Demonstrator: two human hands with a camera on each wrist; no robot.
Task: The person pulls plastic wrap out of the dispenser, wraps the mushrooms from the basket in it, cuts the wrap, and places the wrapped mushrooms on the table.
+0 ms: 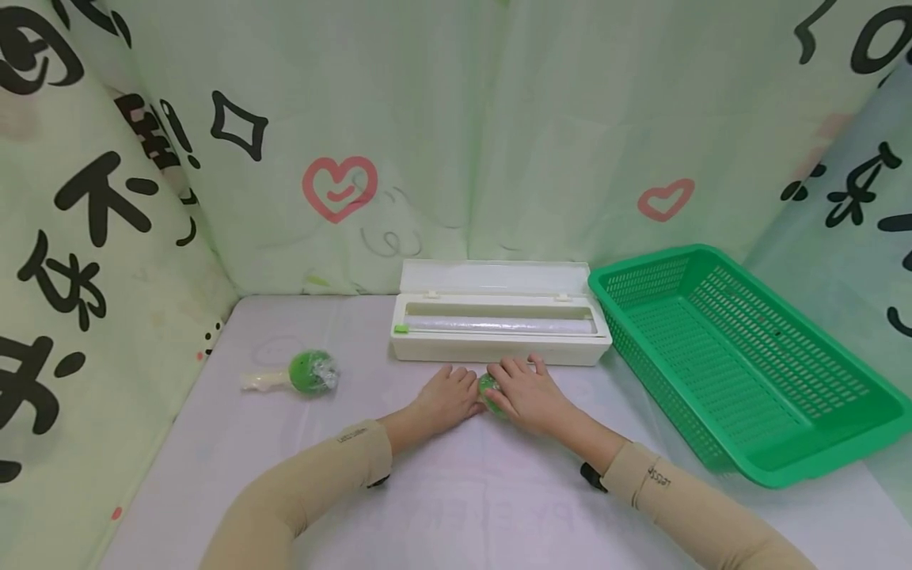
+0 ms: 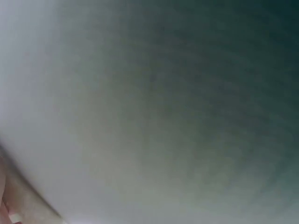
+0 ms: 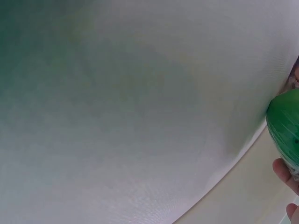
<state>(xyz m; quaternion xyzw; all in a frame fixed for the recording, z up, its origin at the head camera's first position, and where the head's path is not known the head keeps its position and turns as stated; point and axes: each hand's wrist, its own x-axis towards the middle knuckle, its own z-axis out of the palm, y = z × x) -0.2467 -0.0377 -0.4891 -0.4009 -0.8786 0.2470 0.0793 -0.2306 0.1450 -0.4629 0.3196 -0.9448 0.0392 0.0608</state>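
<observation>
A green, round-headed maraca [image 1: 490, 392] in clear plastic film lies between both hands on the table. My right hand [image 1: 529, 396] grips its head from the right, fingers bent over it. In the right wrist view, the shiny wrapped head [image 3: 286, 123] shows at the right edge, with fingertips [image 3: 281, 170] below it. My left hand [image 1: 447, 396] is curled at its left side and seems to hold the handle end, which is hidden. A similar film-wrapped maraca [image 1: 312, 372] with a cream handle lies to the left.
Behind the hands stands a white cling film dispenser [image 1: 499, 350], its lid raised and a film roll inside. A green perforated basket [image 1: 741, 467] sits at the right. Printed curtains [image 1: 427, 119] surround the pale tablecloth [image 1: 456, 507].
</observation>
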